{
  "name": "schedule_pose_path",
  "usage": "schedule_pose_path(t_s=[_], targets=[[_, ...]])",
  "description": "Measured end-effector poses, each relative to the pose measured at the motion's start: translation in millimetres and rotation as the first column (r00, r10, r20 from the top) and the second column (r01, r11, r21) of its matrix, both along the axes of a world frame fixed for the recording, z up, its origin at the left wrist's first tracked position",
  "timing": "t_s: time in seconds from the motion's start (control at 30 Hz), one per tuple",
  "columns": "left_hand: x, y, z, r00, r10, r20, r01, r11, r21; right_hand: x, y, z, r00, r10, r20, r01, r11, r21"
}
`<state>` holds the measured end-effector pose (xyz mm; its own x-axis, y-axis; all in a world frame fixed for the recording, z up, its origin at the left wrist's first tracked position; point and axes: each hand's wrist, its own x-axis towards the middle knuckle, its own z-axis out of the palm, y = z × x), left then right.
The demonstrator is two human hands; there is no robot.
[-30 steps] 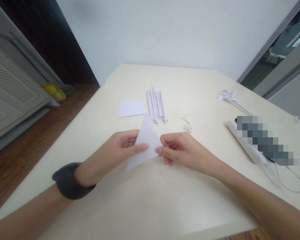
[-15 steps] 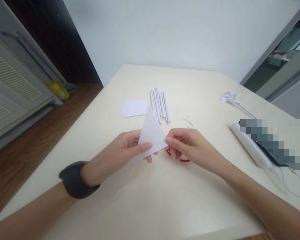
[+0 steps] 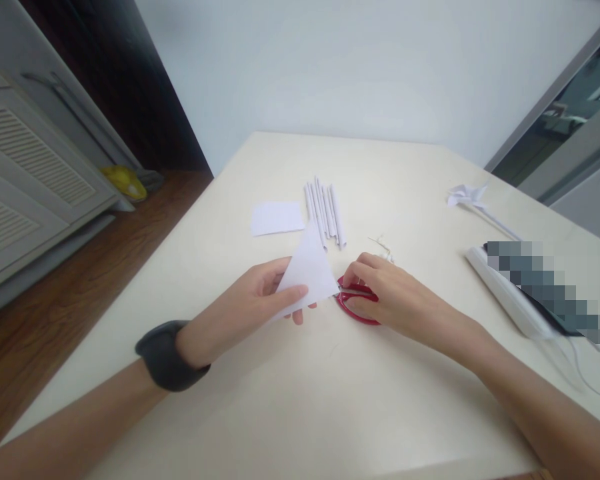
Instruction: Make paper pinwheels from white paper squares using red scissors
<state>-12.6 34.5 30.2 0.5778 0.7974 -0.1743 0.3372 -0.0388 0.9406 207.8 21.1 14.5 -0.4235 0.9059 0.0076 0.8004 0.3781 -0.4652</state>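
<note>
My left hand [image 3: 253,300] pinches a white paper folded into a triangle [image 3: 307,272] and holds it just above the cream table [image 3: 280,400]. A dark band sits on that wrist. My right hand [image 3: 387,297] has left the paper and rests on red-handled scissors [image 3: 357,303] lying on the table to the right of the triangle. Its fingers curl over and into the red handles. The scissor blades are hidden behind the paper and the hand.
Beyond the hands lie a white paper square [image 3: 277,218], several rolled paper sticks [image 3: 325,213], small paper scraps [image 3: 383,247] and a paper pinwheel [image 3: 467,197]. A white power strip [image 3: 505,293] with a cable lies at the right. Wooden floor and a cabinet are at the left.
My right hand let go of the triangle's right corner and dropped onto the red scissors. The left hand keeps the paper, now held by it alone.
</note>
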Motion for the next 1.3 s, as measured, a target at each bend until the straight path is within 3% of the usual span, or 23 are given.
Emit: schedule_pose_path(t_s=[0.1,0.33,0.53,0.73,0.93,1.13,1.3], targets=[[-1,-1,-1.8,0.999,-0.026,-0.019,0.026,1.0,0.006,-3,1,3.5,0.997,-0.025,-0.067,0.024,1.0,-0.021],[1,-3,-3.4,0.988,-0.014,-0.157,0.019,0.999,0.033,-7,0,10.3,0.912,-0.072,-0.404,-0.058,0.952,-0.301],[5,-6,2.2,0.984,0.011,-0.18,-0.007,1.0,0.023,-10,-1,8.4,0.836,-0.134,-0.532,-0.12,0.902,-0.415],[8,-8,-8.7,0.991,0.074,-0.113,-0.064,0.994,0.086,-8,-1,13.7,0.791,-0.183,-0.583,-0.162,0.857,-0.489],[6,-9,-11.2,0.995,0.02,-0.094,-0.013,0.997,0.071,-8,0,8.3,0.791,-0.168,-0.588,-0.16,0.871,-0.464],[-8,-4,-18.5,0.976,-0.18,-0.122,0.196,0.971,0.135,-9,1,2.3,0.783,-0.165,-0.6,-0.101,0.918,-0.384],[-7,-4,-13.8,0.977,-0.107,-0.185,0.136,0.979,0.155,-7,1,4.1,0.783,-0.175,-0.596,-0.041,0.942,-0.332]])
